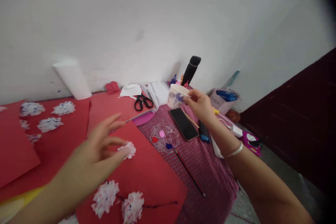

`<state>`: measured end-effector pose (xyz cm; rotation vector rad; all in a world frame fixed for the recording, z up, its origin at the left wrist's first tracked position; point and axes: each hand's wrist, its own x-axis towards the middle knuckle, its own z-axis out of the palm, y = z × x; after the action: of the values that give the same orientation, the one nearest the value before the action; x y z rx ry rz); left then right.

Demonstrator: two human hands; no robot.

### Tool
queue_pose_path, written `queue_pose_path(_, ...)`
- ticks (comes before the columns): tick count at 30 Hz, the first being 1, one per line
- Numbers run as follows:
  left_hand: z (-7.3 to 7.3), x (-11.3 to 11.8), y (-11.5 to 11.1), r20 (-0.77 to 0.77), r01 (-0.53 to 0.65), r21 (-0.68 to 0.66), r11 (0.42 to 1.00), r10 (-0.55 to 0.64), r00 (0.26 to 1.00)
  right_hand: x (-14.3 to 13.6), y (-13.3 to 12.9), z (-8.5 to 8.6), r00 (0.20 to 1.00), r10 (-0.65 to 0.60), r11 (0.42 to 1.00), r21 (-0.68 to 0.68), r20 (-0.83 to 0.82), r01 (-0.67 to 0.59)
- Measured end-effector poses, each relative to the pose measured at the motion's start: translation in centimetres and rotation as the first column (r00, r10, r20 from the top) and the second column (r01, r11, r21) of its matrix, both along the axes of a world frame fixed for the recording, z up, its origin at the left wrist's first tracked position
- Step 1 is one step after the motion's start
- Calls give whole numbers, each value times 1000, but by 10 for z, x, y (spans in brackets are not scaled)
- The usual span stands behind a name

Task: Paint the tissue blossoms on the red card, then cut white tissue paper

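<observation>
My right hand (201,105) grips the rim of a white paper cup (175,97) patterned in purple and grey, raised above the cloth-covered table. My left hand (102,147), a little blurred, hovers over a red sheet of paper (154,178) with its fingers apart. Its thumb and a fingertip are beside a small pinkish-white paper flower (130,149); whether they touch it I cannot tell. Lower on the same sheet, two larger paper flowers (105,197) lie along a dark painted line. A clear palette (160,126) holds red, pink and blue paint, with a paintbrush (190,173) alongside.
Black scissors (143,102) and a white paper roll (73,78) are near the wall. A phone (184,123) lies below the cup, with a black bottle (191,70) behind. More flowers sit on another red sheet (65,140). A box (223,99) stands right.
</observation>
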<state>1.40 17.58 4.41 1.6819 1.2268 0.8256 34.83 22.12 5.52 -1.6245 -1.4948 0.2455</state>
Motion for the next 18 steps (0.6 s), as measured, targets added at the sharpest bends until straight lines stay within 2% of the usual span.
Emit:
queue_pose_path(1, 1, 17, 5, 63, 40, -36, 999, -37, 997, -12, -11, 1, 995, 87, 996, 17, -47, -87)
queue_pose_path(3, 0, 49, 13, 86, 125, -104, 987, -116, 990, -35, -33, 2, 966, 231, 973, 25, -115, -230)
queue_pose_path(6, -8, 76, 15, 179, 224, -112, 968, -202, 963, -58, -62, 3, 907, 392, 918, 0, -156, -396)
queue_pose_path(9, -15, 81, 5, 349, 341, -134, 930, -278, 895, -69, -81, 0, 842, 497, 865, 42, -209, -500)
queue_pose_path(11, -17, 82, -5, 422, 360, -159, 919, -267, 867, -73, -89, -6, 786, 540, 838, 106, -301, -535)
queue_pose_path(15, -26, 90, -24, 502, 336, -191, 922, -203, 841, -76, -102, -23, 683, 556, 816, 156, -473, -556)
queue_pose_path(18, -33, 95, -29, 468, 379, -181, 907, -260, 845, -72, -111, -30, 671, 553, 812, 141, -493, -566)
